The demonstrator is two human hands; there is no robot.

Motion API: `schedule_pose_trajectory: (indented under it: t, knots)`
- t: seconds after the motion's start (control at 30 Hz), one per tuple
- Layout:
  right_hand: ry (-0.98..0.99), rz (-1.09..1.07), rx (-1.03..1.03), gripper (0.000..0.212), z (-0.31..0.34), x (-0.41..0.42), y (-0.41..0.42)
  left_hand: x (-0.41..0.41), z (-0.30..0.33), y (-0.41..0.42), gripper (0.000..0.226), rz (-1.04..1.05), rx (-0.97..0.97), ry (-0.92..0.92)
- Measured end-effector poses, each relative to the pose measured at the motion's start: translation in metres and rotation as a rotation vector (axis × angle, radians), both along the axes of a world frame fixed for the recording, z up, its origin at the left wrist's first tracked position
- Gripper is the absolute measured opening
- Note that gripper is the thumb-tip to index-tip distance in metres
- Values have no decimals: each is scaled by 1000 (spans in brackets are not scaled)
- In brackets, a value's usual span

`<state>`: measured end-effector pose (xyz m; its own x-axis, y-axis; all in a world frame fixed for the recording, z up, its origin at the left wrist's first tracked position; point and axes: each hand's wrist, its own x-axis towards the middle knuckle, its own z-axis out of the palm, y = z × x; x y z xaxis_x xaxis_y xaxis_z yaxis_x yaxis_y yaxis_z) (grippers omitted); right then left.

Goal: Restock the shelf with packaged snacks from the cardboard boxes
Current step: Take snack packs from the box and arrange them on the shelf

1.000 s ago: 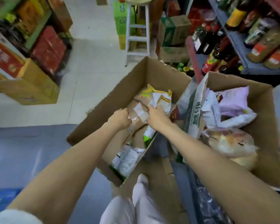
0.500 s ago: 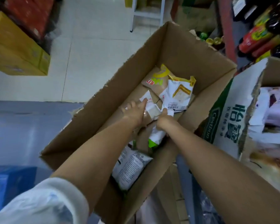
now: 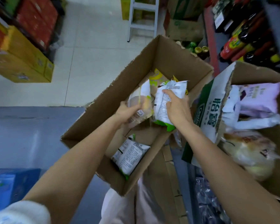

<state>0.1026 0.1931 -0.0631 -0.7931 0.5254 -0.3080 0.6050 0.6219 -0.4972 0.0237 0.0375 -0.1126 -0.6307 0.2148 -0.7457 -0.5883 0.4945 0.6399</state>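
Gripping snack packets (image 3: 164,104) above the cardboard box (image 3: 103,102), each hand (image 3: 178,109).

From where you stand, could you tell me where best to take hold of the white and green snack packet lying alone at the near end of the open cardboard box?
Probably by its upper crimped edge, coming straight down from above. The snack packet lies tilted against the near wall of the cardboard box, printed back up, its green lower end tucked toward the corner. Both hands are full: the left hand and the right hand each hold a packet.

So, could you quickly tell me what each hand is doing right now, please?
Left hand: grips a clear snack packet.
Right hand: grips a white-and-green snack packet.
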Motion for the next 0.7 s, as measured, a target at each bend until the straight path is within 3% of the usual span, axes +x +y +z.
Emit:
schedule_pose_trajectory:
  t: [0.13, 0.27, 0.37, 0.43, 0.47, 0.57, 0.63, 0.7]
  knots:
    - [284, -71, -49, 51, 59, 32, -3, 14, 68, -10, 61, 16, 358, -51]
    - [535, -74, -6, 67, 134, 83, -23, 43, 131, -14, 72, -212, 579, 26]
    - [689, -164, 110, 82, 182, 128, -43, 83, 183, -7, 55, -321, 710, 14]
    - [728, -268, 63, 89, 202, 157, -49, 114, 213, 0, 46, -415, 773, 21]
    - [752, -331, -22, 83, 213, 172, -49, 129, 227, 4, 54, -459, 791, 32]
    - [891, -545, -267, 34, 247, 231, -38, 175, 272, 17, 76, -547, 818, 13]
    - [944, -546, -173, 24, 269, 280, -33, 206, 297, 28, 68, -635, 823, -39]
    - [951, -536, -124, 26, 288, 329, -30, 241, 319, 42, 40, -753, 840, -86]
